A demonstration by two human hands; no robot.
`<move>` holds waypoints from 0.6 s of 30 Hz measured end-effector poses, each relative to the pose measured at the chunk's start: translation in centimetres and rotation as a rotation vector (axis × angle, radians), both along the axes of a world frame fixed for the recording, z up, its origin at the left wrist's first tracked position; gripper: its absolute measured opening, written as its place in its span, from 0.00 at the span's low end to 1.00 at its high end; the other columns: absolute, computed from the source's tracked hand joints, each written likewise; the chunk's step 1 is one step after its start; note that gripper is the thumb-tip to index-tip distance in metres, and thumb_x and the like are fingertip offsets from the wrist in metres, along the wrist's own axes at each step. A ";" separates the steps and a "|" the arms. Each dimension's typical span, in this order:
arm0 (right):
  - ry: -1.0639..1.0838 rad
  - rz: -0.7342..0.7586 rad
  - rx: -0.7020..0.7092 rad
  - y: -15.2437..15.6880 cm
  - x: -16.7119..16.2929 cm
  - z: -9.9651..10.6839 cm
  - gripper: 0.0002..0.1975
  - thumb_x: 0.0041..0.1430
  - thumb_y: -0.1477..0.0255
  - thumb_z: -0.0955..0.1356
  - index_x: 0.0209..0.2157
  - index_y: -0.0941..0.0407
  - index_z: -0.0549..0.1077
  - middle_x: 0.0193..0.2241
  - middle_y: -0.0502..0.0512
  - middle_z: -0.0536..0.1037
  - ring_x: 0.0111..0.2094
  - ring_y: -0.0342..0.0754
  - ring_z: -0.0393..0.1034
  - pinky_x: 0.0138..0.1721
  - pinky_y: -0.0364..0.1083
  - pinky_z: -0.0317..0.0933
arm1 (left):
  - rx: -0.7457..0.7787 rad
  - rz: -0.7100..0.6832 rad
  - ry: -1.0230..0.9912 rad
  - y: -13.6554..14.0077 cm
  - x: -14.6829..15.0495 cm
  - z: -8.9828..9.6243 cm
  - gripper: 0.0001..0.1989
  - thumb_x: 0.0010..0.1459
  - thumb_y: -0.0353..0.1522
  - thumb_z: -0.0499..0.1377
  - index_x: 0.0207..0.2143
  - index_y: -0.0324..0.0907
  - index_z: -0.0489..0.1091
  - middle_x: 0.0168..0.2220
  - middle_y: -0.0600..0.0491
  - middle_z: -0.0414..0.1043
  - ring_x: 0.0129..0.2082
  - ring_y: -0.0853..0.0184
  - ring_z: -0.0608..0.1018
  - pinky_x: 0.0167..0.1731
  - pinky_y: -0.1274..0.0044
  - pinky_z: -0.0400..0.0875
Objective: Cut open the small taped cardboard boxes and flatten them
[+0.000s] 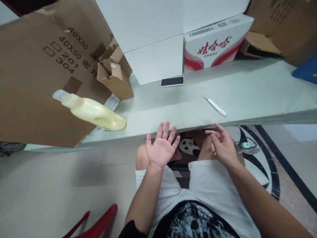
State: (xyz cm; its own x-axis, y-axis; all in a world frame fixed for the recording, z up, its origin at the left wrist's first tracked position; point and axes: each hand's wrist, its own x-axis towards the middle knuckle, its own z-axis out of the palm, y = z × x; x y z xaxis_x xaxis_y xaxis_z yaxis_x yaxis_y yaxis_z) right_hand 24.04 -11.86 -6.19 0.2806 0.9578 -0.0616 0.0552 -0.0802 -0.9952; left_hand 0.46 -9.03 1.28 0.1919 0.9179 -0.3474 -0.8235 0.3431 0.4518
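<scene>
My left hand (162, 148) is palm up above my lap, its fingers spread and nothing in it. Close to the table's front edge, my right hand (222, 145) has some fingers stretched out and others partly bent, and I see nothing held there. Just beyond it on the table (153, 115) lies a slim white-handled tool (215, 105) with a narrow metal tip, perhaps a small knife. A pale yellow plastic bottle (99, 114) with a translucent cap stands left of my left hand. Farther back, a phone (172, 81) lies flat, dark screen up.
Large brown cartons (32, 82) line the left side, with a small open cardboard box (115, 77) beside them. White boxes (156, 61) and a red-and-white printed carton (215, 44) stand at the back. A blue object (307, 70) is far right, and red chair-like legs (101, 221) are lower left.
</scene>
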 end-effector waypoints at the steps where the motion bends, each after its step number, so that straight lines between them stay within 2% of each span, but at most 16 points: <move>1: 0.065 -0.005 -0.040 -0.1 -0.1 0.3 0.28 0.63 0.53 0.66 0.57 0.55 0.66 0.35 0.54 0.81 0.12 0.34 0.57 0.10 0.37 0.51 | -0.003 0.002 -0.002 -0.2 -0.1 0.1 0.34 0.65 0.54 0.37 0.67 0.56 0.58 0.67 0.54 0.62 0.68 0.52 0.61 0.59 0.58 0.59; 3: 0.159 -0.001 -0.099 -0.4 -0.2 1.0 0.24 0.63 0.50 0.65 0.43 0.58 0.73 0.16 0.45 0.70 0.10 0.36 0.51 0.09 0.37 0.46 | -0.016 -0.018 -0.007 -0.7 -0.4 0.3 0.34 0.66 0.54 0.37 0.68 0.54 0.56 0.55 0.48 0.75 0.56 0.53 0.73 0.52 0.60 0.64; 4: 0.171 0.008 -0.100 -0.6 -0.4 1.5 0.25 0.63 0.48 0.64 0.35 0.58 0.73 0.12 0.43 0.64 0.09 0.36 0.50 0.09 0.37 0.44 | -0.020 -0.050 -0.012 -1.1 -0.5 0.4 0.35 0.66 0.54 0.36 0.67 0.52 0.59 0.44 0.47 0.79 0.45 0.56 0.78 0.45 0.62 0.66; 5: 0.170 0.019 -0.083 -0.7 -0.7 2.1 0.26 0.62 0.47 0.64 0.30 0.57 0.72 0.10 0.43 0.61 0.10 0.37 0.51 0.10 0.37 0.44 | -0.018 -0.101 -0.020 -1.6 -0.6 0.5 0.36 0.66 0.54 0.36 0.65 0.49 0.62 0.32 0.49 0.78 0.31 0.60 0.78 0.38 0.65 0.67; 6: 0.166 0.032 -0.045 -0.8 -1.1 2.8 0.26 0.60 0.46 0.65 0.27 0.56 0.71 0.10 0.43 0.62 0.10 0.37 0.53 0.11 0.37 0.47 | -0.007 -0.165 -0.030 -2.1 -0.5 0.6 0.37 0.65 0.55 0.36 0.63 0.46 0.65 0.22 0.53 0.71 0.20 0.65 0.71 0.31 0.68 0.64; 7: 0.164 0.051 0.007 -0.9 -1.5 3.6 0.25 0.58 0.47 0.67 0.27 0.56 0.71 0.12 0.45 0.65 0.12 0.38 0.56 0.12 0.38 0.52 | 0.010 -0.231 -0.040 -2.8 -0.4 0.7 0.39 0.65 0.57 0.35 0.61 0.44 0.68 0.15 0.58 0.62 0.14 0.69 0.63 0.26 0.71 0.60; 8: 0.163 0.081 0.063 -1.0 -2.1 4.6 0.23 0.56 0.48 0.70 0.29 0.55 0.72 0.15 0.46 0.70 0.14 0.39 0.61 0.15 0.39 0.57 | 0.033 -0.293 -0.050 -3.4 -0.2 0.8 0.41 0.64 0.58 0.35 0.59 0.42 0.69 0.12 0.61 0.55 0.11 0.72 0.55 0.24 0.72 0.56; 10: 0.178 0.160 0.190 -1.2 -3.3 6.6 0.20 0.53 0.52 0.74 0.34 0.54 0.73 0.23 0.49 0.76 0.21 0.41 0.69 0.21 0.41 0.65 | 0.077 -0.388 -0.073 -4.7 0.5 1.1 0.44 0.61 0.61 0.35 0.58 0.41 0.70 0.09 0.65 0.47 0.08 0.74 0.48 0.22 0.74 0.53; 14: 0.177 0.304 0.427 -1.6 -5.1 9.5 0.13 0.57 0.60 0.73 0.37 0.54 0.74 0.31 0.52 0.77 0.30 0.42 0.74 0.28 0.42 0.70 | 0.148 -0.507 -0.195 -6.4 2.1 1.5 0.45 0.60 0.62 0.35 0.59 0.43 0.71 0.07 0.65 0.46 0.06 0.74 0.48 0.21 0.73 0.54; 18: 0.155 0.298 0.489 -2.2 -5.3 10.1 0.11 0.60 0.61 0.71 0.35 0.54 0.74 0.30 0.51 0.76 0.29 0.42 0.73 0.29 0.41 0.71 | 0.148 -0.553 -0.280 -7.3 3.1 1.7 0.44 0.59 0.64 0.34 0.55 0.48 0.73 0.07 0.65 0.46 0.05 0.74 0.47 0.20 0.73 0.54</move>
